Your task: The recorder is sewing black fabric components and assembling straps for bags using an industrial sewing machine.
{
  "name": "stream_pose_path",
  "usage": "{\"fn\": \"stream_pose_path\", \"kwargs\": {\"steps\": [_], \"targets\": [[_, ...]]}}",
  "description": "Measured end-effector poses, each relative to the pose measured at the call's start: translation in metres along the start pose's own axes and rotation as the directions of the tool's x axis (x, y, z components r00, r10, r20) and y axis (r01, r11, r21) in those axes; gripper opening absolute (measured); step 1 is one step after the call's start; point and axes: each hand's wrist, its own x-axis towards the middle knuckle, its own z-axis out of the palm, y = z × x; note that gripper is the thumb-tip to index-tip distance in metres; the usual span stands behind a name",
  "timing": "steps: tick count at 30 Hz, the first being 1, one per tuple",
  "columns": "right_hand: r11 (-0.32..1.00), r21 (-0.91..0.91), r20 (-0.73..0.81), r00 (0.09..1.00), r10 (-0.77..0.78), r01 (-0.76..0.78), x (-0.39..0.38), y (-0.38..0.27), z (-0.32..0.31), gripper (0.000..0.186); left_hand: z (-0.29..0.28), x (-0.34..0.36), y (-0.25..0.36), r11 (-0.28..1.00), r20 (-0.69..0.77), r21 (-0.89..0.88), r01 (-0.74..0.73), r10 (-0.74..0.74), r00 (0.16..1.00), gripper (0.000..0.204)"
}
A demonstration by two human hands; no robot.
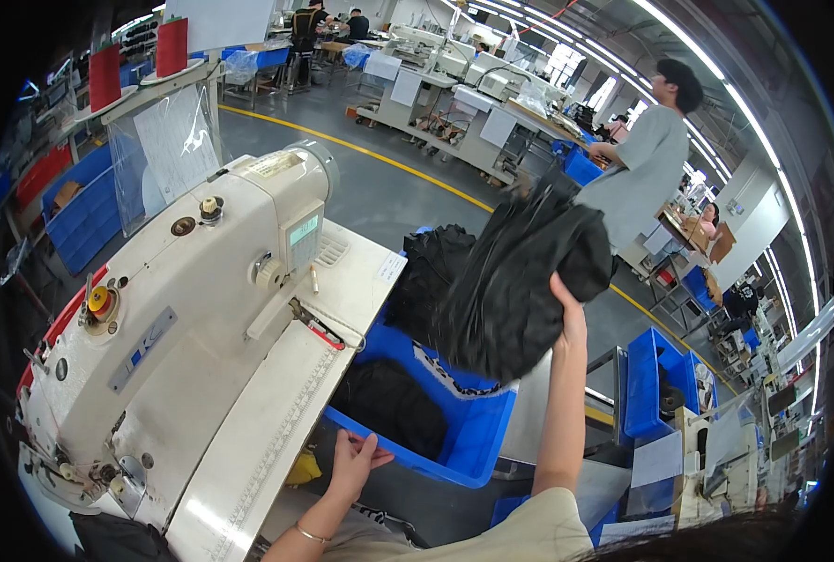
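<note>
My right hand [570, 317] grips a thick bundle of black fabric pieces [520, 281], raised above the far part of a blue bin [478, 459]. The bundle hangs down and to the left, its upper edge blurred. At the bin's near left edge, my left hand [353, 464] has its fingers curled at the rim. More black fabric [389, 403] lies inside the bin, beside a black-and-white patterned strip [440, 370]. Another black fabric pile [426, 267] sits at the far end, partly hidden by the bundle.
A white sewing machine [201, 253] stands to the left on its table [258, 459], which has a printed ruler. Blue bins [651, 375] stand at the right. A person in a grey shirt [637, 178] is across the yellow floor line [361, 150], near other machines.
</note>
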Motion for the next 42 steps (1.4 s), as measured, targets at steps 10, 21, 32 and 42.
{"fn": "stream_pose_path", "kwargs": {"steps": [10,21,32,42], "targets": [[0.763,0.511,-0.650,0.758,0.041,0.397,0.096,0.089,0.080,0.052,-0.002,-0.005,0.001,1.000,-0.036,0.013,-0.003,0.003,0.999,0.019],[0.949,0.205,-0.929,0.352,0.112,0.241,0.094,0.184,0.039,0.071,0.004,-0.002,0.001,1.000,-0.021,0.020,0.001,-0.001,1.000,0.020],[0.244,-0.801,0.486,0.831,-0.270,0.547,0.034,0.107,0.044,0.044,0.004,-0.002,0.005,1.000,-0.054,0.011,0.010,-0.010,0.998,0.018],[-0.485,-0.848,0.171,0.976,0.133,0.214,0.117,0.162,-0.005,0.066,0.009,-0.006,-0.001,0.998,-0.091,-0.005,-0.056,0.055,0.994,0.019]]}}
